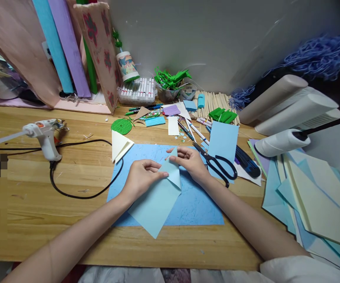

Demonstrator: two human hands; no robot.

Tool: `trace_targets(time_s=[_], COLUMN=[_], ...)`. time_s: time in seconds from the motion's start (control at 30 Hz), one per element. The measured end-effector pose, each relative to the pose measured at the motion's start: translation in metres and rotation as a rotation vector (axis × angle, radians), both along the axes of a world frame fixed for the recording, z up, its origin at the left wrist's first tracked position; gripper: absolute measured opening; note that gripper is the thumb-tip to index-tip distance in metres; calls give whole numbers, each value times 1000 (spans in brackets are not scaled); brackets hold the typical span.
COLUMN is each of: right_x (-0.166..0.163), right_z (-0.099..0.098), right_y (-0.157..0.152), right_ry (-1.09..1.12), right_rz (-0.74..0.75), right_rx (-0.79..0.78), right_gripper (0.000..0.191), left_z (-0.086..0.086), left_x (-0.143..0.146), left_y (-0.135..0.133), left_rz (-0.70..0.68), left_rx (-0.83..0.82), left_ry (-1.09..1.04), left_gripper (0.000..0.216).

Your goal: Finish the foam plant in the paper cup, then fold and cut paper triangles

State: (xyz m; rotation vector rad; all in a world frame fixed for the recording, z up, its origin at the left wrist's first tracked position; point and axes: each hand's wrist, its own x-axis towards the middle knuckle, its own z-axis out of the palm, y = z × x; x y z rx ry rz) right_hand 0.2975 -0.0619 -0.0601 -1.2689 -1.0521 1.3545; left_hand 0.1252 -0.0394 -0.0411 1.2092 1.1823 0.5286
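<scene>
A pale blue sheet of paper (157,208) is held up over the blue mat (202,204), its upper end folded over into a triangular flap. My left hand (143,177) grips the sheet's left edge, thumb on top and fingers behind. At the pointed upper tip, my right hand (189,159) pinches the paper between thumb and fingers. Black-handled scissors (218,163) lie just right of my right hand, partly on a light blue paper rectangle (224,137). A cream folded paper triangle (119,146) rests at the mat's upper left corner.
On the left stands a white glue gun (47,139) with its black cord looping towards the mat. A box of markers (137,90) and a tub of green strips (170,80) line the back. Stacked coloured paper (320,200) and white rolls (299,106) occupy the right.
</scene>
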Motion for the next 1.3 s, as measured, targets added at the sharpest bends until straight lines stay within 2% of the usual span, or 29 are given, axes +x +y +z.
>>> trace_targets(time_s=[0.17, 0.43, 0.77, 1.17, 1.3], right_x=[-1, 5, 7, 8, 6], right_z=[1, -3, -1, 0, 1], right_y=[-1, 1, 2, 3, 3], right_ry=[-108, -133, -156, -167, -156], right_rz=[154, 216, 209, 214, 198], right_rx=[-15, -23, -71, -91, -93], right_gripper=[35, 36, 39, 40, 39], left_z=[-3, -7, -6, -3, -3], left_x=[-1, -4, -6, -6, -5], left_y=[0, 2, 5, 4, 4], left_rz=[2, -44, -92, -77, -54], left_rx=[71, 48, 9, 43, 102], left_ry=[22, 50, 28, 56, 61], left_gripper=[33, 43, 42, 38, 32])
